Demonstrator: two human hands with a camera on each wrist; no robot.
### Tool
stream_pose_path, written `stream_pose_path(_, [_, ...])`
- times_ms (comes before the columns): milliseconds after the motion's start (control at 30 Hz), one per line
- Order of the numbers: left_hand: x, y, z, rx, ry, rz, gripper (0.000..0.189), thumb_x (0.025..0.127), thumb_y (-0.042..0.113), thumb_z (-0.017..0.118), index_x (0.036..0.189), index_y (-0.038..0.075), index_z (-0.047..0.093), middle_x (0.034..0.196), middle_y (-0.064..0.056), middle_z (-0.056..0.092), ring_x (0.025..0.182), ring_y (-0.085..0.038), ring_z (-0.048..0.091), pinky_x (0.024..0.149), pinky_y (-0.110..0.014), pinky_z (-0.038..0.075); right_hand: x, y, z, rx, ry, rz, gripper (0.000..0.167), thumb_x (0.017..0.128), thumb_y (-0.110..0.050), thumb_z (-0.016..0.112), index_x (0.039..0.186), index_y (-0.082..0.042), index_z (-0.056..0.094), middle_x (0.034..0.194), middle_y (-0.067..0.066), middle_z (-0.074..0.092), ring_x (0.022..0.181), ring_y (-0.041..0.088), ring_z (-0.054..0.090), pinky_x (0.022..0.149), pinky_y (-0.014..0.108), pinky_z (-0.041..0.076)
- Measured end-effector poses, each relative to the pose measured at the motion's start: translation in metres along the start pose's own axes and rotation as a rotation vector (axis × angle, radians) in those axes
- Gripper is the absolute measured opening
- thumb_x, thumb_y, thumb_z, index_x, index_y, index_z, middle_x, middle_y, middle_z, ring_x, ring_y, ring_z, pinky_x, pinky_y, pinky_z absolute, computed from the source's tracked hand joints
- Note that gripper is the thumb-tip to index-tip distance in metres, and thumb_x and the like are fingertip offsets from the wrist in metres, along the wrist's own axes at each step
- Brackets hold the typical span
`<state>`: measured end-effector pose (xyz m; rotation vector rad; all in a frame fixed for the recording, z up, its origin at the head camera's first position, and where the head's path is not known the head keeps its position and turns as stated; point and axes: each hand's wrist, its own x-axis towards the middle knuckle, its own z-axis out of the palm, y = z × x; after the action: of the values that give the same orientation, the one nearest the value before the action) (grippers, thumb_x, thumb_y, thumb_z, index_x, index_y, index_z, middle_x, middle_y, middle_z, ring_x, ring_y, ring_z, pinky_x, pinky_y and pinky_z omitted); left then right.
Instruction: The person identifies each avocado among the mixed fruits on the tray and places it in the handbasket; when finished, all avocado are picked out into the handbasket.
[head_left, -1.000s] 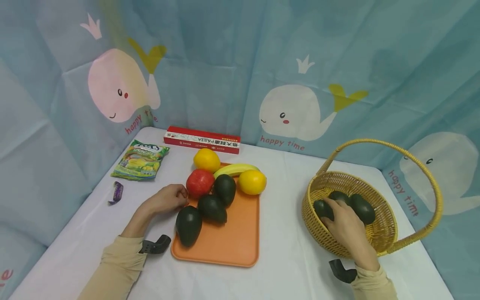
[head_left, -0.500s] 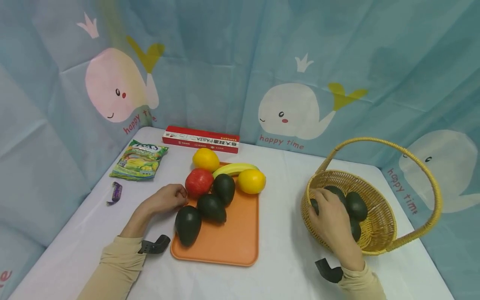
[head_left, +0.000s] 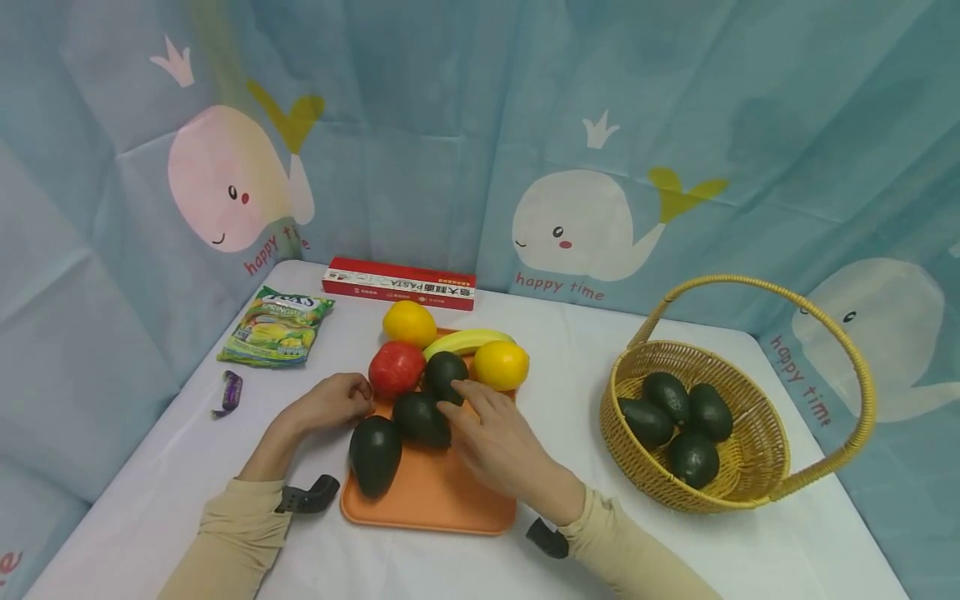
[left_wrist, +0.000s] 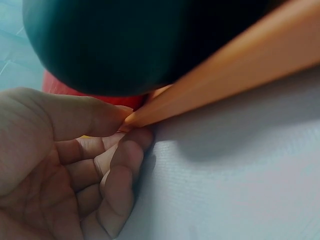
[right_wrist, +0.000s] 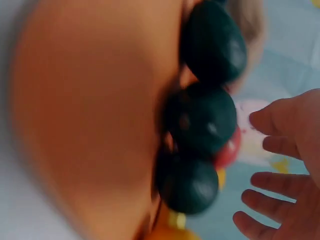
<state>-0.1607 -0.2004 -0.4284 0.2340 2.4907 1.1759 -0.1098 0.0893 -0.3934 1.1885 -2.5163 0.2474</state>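
"happy time" — repeated in red on blue curtain (head_left: 420, 108); "PASTA" on red-white box (head_left: 397, 284); "SPRING" — green packet (head_left: 276, 328).

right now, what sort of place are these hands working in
Probably a makeshift indoor tabletop set: whale-print fabric hangs around a white-covered table, with an orange tray and a wicker basket set out on it. What lies beyond the fabric doesn't show.

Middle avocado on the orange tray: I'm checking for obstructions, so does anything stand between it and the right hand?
Nothing visible does. In the right wrist view, only a gap separates the middle avocado from the right hand; the near avocado and far avocado flank it, outside that gap.
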Motion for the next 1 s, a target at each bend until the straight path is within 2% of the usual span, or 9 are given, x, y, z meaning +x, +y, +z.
stream_pose_path(200, [0.000,0.001,0.001,0.005,-0.003,0.008,0.014,0.085,0.009,0.060,0.093,-0.002,0.058,0.071,-0.005,0.061,0.064,-0.014,0.053,0.061,-0.028,0.044,0.019,-0.018,0.017,-0.030,-0.151,-0.076,0.062,0.094,-0.040,0.060,0.149,-0.019,0.040,0.154,0.010,0.040,0.142,0.030,0.039,0.112,0.045,0.039])
stream_pose_path(333, [0.001,0.001,0.001,0.007,-0.010,0.014,0.013,0.084,0.009,0.060,0.093,-0.002,0.058,0.070,-0.004,0.060,0.064,-0.014,0.053,0.061,-0.027,0.044,0.020,-0.022,0.021,-0.053,-0.187,-0.109,0.060,0.094,-0.044,0.058,0.147,-0.019,0.044,0.151,0.008,0.044,0.141,0.031,0.041,0.113,0.045,0.038])
stream_pose_path(567, [0.002,0.000,-0.001,0.005,-0.008,0.010,0.014,0.084,0.009,0.060,0.093,-0.002,0.058,0.073,-0.005,0.062,0.066,-0.015,0.054,0.063,-0.028,0.045,0.014,-0.022,0.018,-0.063,-0.164,-0.073,0.054,0.087,-0.037,0.071,0.134,-0.016,0.056,0.132,0.008,0.053,0.120,0.023,0.054,0.104,0.033,0.047])
stream_pose_path(767, [0.001,0.000,-0.001,0.002,-0.006,-0.001,0.014,0.085,0.009,0.060,0.093,-0.002,0.057,0.073,-0.005,0.061,0.066,-0.016,0.054,0.063,-0.029,0.045,-0.005,-0.017,0.010,-0.003,-0.254,0.024,0.060,0.083,-0.035,0.076,0.135,-0.024,0.051,0.135,0.010,0.052,0.117,0.024,0.058,0.097,0.034,0.052])
stream_pose_path(867, [0.001,0.000,-0.002,0.009,-0.003,-0.009,0.014,0.085,0.009,0.060,0.094,-0.002,0.058,0.073,-0.006,0.061,0.066,-0.016,0.054,0.064,-0.029,0.045,-0.015,-0.010,0.003,0.010,-0.225,0.071,0.064,0.080,-0.035,0.078,0.137,-0.023,0.050,0.131,0.007,0.055,0.111,0.022,0.059,0.092,0.036,0.053])
stream_pose_path(1000, [0.001,-0.001,-0.001,0.008,-0.004,-0.016,0.014,0.086,0.009,0.060,0.094,-0.002,0.057,0.074,-0.005,0.062,0.066,-0.015,0.055,0.063,-0.028,0.045,-0.029,0.006,-0.018,0.077,-0.084,0.184,0.072,0.075,-0.029,0.078,0.140,-0.017,0.050,0.128,0.007,0.054,0.104,0.021,0.060,0.087,0.036,0.053])
